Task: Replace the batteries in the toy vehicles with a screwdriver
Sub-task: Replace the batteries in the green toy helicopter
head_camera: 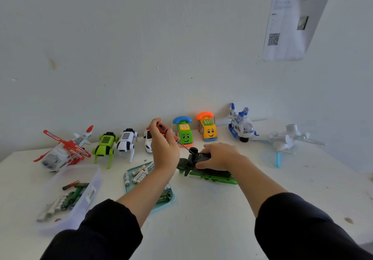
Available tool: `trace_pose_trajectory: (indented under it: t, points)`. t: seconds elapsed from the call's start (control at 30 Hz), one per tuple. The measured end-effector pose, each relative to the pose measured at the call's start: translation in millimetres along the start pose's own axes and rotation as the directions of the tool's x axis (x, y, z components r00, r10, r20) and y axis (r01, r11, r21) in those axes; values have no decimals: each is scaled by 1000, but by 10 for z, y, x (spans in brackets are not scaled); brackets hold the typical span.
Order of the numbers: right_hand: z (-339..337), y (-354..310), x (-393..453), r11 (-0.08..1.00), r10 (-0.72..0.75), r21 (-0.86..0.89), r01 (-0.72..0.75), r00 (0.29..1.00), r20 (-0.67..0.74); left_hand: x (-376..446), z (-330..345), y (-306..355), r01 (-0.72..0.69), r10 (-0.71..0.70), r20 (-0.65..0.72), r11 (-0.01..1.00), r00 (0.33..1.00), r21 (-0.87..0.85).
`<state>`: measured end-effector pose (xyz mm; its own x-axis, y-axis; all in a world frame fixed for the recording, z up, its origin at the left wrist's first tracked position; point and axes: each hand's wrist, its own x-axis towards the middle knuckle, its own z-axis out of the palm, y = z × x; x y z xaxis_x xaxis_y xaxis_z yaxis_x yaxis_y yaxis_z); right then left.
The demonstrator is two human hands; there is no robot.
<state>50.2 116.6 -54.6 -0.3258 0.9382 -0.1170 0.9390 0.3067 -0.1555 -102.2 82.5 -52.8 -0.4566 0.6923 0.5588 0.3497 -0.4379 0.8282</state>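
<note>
Two hands work at the middle of the bench (201,219), and the step in hand looks like the screw on a battery cover. At nine o'clock lies a red and white helicopter (62,150), with a clear tub of used batteries (68,197) in front of it at about eight. Moving right, a green robot dog (105,146) and a white robot dog (127,140) stand near the back wall, and a teal tray of fresh batteries (141,176) sits just under the left forearm. The left hand (164,146) has its fingers curled round the red handle of the screwdriver (167,133), whose thin shaft slants down toward three o'clock and meets the upturned underside of the dark green toy helicopter (201,167). The right hand (220,156) lies on that toy, fingers curled over its body, pinning it against the bench. Whether the tip is seated in the screw is too small to tell. Next, I judge, the driver needs steady downward pressure and turning while the toy is kept from twisting. At one o'clock stand a green phone car (184,132), an orange phone car (207,128) and a blue and white helicopter (241,125)
</note>
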Motion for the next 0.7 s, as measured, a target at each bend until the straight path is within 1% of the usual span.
trace_pose_trajectory:
  t: [0.1, 0.23, 0.33, 0.43, 0.5, 0.53, 0.6, 0.63, 0.7]
  points:
    - [4, 8, 14, 1000, 0, 2, 1, 1000, -4, -10, -10, -3, -107, 105, 73, 994, 992, 21]
    - [2, 15, 16, 1000, -1, -5, 1, 1000, -9, -39, -10, -7, -246, 237, 167, 969, 957, 33]
    - [3, 23, 27, 1000, -4, -5, 4, 1000, -8, -69, -15, -32, -306, 294, 183, 951, 938, 38]
    - [3, 27, 35, 1000, -9, -15, 9, 1000, -7, -93, -36, -22, -331, 325, 165, 943, 931, 10]
    - [5, 32, 30, 1000, -10, -13, 10, 1000, -9, -94, -50, 0, -280, 279, 99, 960, 955, -1]
    - [8, 33, 27, 1000, -11, -11, 11, 1000, -8, -80, -53, -9, -214, 215, 52, 977, 975, -15]
    - [9, 32, 21, 1000, -13, -12, 13, 1000, -6, -36, -53, -28, -37, 34, -46, 997, 998, -72]
    - [10, 30, 19, 1000, -14, -15, 14, 1000, -7, -11, -62, -32, 45, -54, -89, 994, 995, -102]
    - [15, 24, 16, 1000, -14, -19, 14, 1000, -11, 25, -72, -48, 160, -179, -139, 977, 974, -140]
